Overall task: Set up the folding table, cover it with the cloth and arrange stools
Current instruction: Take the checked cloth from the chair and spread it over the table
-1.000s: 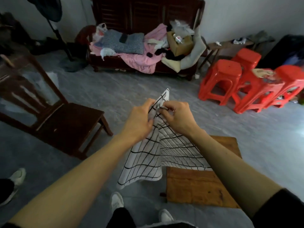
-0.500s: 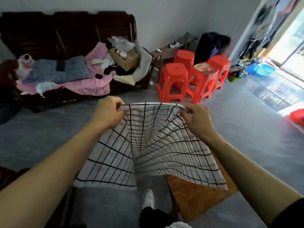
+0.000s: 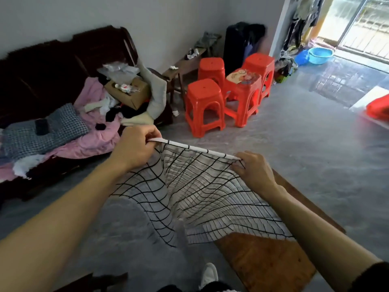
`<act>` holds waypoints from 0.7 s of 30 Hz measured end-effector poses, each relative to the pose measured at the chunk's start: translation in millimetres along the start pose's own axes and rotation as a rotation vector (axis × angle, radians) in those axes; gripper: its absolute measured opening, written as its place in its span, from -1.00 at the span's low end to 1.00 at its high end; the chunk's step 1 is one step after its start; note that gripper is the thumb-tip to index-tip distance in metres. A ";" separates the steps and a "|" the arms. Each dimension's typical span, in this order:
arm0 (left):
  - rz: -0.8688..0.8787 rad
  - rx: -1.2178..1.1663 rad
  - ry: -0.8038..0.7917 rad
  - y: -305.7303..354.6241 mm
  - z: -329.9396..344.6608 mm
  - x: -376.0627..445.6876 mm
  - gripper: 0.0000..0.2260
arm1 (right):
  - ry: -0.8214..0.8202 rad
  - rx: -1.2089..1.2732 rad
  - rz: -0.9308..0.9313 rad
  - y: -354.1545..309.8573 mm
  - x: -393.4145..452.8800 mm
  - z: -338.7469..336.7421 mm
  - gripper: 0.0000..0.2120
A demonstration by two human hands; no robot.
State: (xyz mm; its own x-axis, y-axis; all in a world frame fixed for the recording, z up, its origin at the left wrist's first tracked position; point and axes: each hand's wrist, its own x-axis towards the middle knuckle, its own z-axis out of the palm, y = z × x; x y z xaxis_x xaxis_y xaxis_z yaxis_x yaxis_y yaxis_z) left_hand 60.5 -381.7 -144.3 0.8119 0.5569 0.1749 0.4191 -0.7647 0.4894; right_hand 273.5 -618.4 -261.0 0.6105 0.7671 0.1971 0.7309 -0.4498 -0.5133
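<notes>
Single head-worn view looks forward and down, close over the forearms.

Grey floor [image 3: 294, 165] — red stools [image 3: 205, 106], table [image 3: 267, 264]

No readable text, label, brand, number or sign is showing anywhere in the view. The printed sheet [image 3: 242, 77] lying on one red stool [image 3: 242, 98], right of centre in the upper half, is carrying a coloured picture, but any lettering is too blurred to read.

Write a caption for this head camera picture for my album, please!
Both hands, left and right, hold a checked cloth stretched above the wooden table, red stools waiting behind.
</notes>
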 end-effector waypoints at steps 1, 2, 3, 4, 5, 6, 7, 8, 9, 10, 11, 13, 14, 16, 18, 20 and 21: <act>0.038 0.000 -0.021 1.1 0.8 12.8 -0.93 | -0.031 -0.026 0.027 6.5 2.6 2.5 -0.91; 0.087 0.011 -0.044 1.3 1.9 25.9 -0.92 | -0.041 -0.040 0.043 13.4 5.7 4.9 -0.90; 0.143 0.024 -0.069 0.5 3.9 39.6 -0.92 | -0.033 -0.042 0.061 18.6 10.4 5.6 -0.90; 0.200 0.034 -0.091 -1.8 6.3 54.4 -0.91 | -0.014 -0.034 0.089 24.0 17.2 6.0 -0.90; 0.246 0.044 -0.112 -4.3 8.8 68.9 -0.91 | 0.011 -0.029 0.117 28.9 24.6 5.3 -0.89; 0.282 0.052 -0.128 -7.0 12.4 84.1 -0.91 | 0.035 -0.029 0.147 32.9 31.9 3.4 -0.89; 0.313 0.057 -0.140 -10.5 17.2 100.7 -0.90 | 0.056 -0.035 0.177 36.8 39.7 0.7 -0.89; 0.342 0.065 -0.153 -13.4 22.9 117.8 -0.91 | 0.082 -0.043 0.203 41.7 48.0 -1.5 -0.89; 0.372 0.075 -0.172 -14.9 29.2 134.6 -0.91 | 0.114 -0.052 0.227 46.3 56.9 -4.6 -0.89; 0.405 0.086 -0.196 -16.8 37.3 151.9 -0.93 | 0.147 -0.059 0.258 51.3 65.9 -8.3 -0.86; 0.436 0.095 -0.221 -18.1 45.5 169.8 -0.95 | 0.170 -0.071 0.302 55.9 75.6 -13.2 -0.82; 0.476 0.099 -0.270 -21.2 59.6 206.3 -0.98 | 0.182 -0.111 0.396 64.2 93.2 -24.6 -0.80; 0.498 0.099 -0.301 -21.3 66.3 226.5 -0.96 | 0.195 -0.134 0.433 67.3 99.8 -31.1 -0.81; 0.568 0.110 -0.335 -15.3 80.7 265.9 -0.92 | 0.218 -0.167 0.501 70.7 109.8 -47.8 -0.81; 0.623 0.111 -0.328 -2.1 95.4 296.2 -0.91 | 0.233 -0.179 0.536 77.2 117.9 -66.7 -0.79; 0.659 0.116 -0.309 12.9 104.6 310.8 -0.90 | 0.250 -0.233 0.546 83.6 118.8 -81.5 -0.78; 0.683 0.121 -0.309 23.5 109.6 319.1 -0.90 | 0.257 -0.262 0.563 89.2 116.5 -88.0 -0.77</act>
State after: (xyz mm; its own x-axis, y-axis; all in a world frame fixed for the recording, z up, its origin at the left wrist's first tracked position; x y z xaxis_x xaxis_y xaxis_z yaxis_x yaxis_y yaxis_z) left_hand 374.0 -257.5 -170.5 0.9764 -0.1562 0.1492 -0.1909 -0.9471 0.2578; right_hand 436.7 -609.4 -210.4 0.9498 0.2640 0.1682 0.3097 -0.8706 -0.3823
